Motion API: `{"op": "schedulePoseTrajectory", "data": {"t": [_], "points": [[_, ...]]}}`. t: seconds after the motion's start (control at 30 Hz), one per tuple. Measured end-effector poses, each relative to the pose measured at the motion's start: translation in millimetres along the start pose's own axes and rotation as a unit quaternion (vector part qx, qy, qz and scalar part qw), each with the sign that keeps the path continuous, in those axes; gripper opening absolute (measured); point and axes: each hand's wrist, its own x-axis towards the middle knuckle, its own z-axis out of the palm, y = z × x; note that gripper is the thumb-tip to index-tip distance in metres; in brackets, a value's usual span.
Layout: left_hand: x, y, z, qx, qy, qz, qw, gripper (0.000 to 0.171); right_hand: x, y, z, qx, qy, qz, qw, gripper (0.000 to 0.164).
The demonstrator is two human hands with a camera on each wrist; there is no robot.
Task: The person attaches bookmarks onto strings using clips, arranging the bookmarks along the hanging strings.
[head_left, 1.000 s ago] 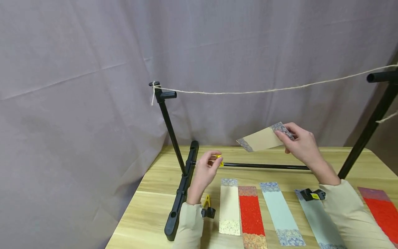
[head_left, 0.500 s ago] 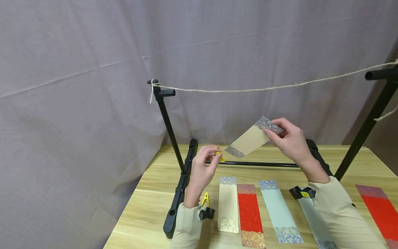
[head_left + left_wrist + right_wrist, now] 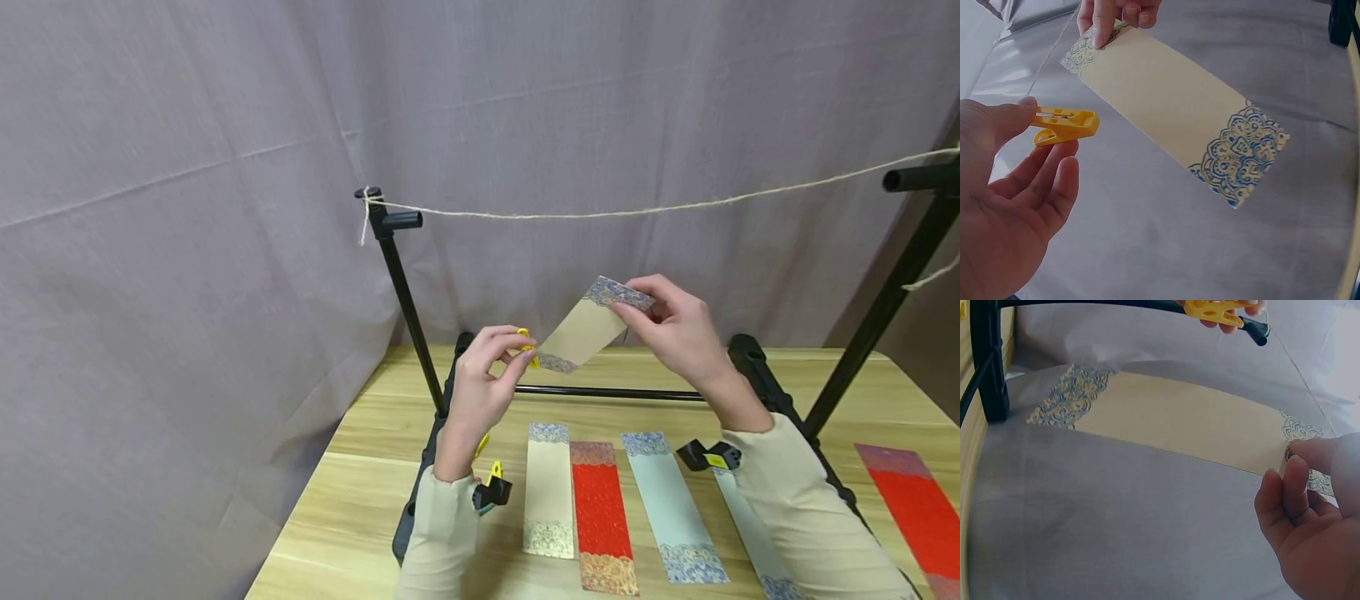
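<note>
Between thumb and fingertips my left hand [image 3: 483, 383] pinches a yellow clothespin [image 3: 1066, 124] by its handle ends. A cream paper bookmark [image 3: 585, 327] with blue patterned ends is pinched at its upper right end by my right hand [image 3: 675, 333]. It slants in the air, its lower end near the clothespin in the head view; the left wrist view shows the two apart. Both hands are above the table and below a thin twine [image 3: 540, 217], which is strung across a black frame [image 3: 405, 308].
On the table [image 3: 330, 508] lie a cream bookmark [image 3: 549, 487], a red one [image 3: 602, 508], pale blue ones [image 3: 671, 504] and another red one [image 3: 907, 500] at right. More yellow clothespins [image 3: 497, 470] lie beside the left wrist. A grey curtain [image 3: 187, 250] hangs behind.
My right hand has moved left with the bookmark, bringing it close to the left hand and tilting it more steeply. The left hand has risen slightly with the clothespin.
</note>
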Motion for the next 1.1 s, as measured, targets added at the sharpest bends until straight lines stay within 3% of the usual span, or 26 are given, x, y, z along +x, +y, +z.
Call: {"op": "schedulePoseTrajectory", "data": {"t": [0.23, 0.43, 0.7, 1.1], "points": [[13.4, 3.0, -15.7, -0.009, 0.022, 0.03, 0.9993, 0.01, 11.1, -12.8, 6.6, 0.008, -0.01, -0.014, 1.0, 0.026], [18.0, 5.7, -29.0, -0.013, 0.029, 0.039, 0.9987, 0.01, 16.7, -23.1, 10.8, 0.028, -0.026, -0.022, 0.999, 0.021], [37.5, 12.5, -48.3, 0.001, 0.03, 0.059, 0.9978, 0.01, 27.4, -35.1, 16.2, 0.051, -0.039, -0.015, 0.998, 0.019], [55.4, 23.8, -71.2, 0.017, 0.047, 0.075, 0.9959, 0.009, 47.7, -51.6, 38.5, 0.076, -0.076, -0.026, 0.994, 0.016]]}}
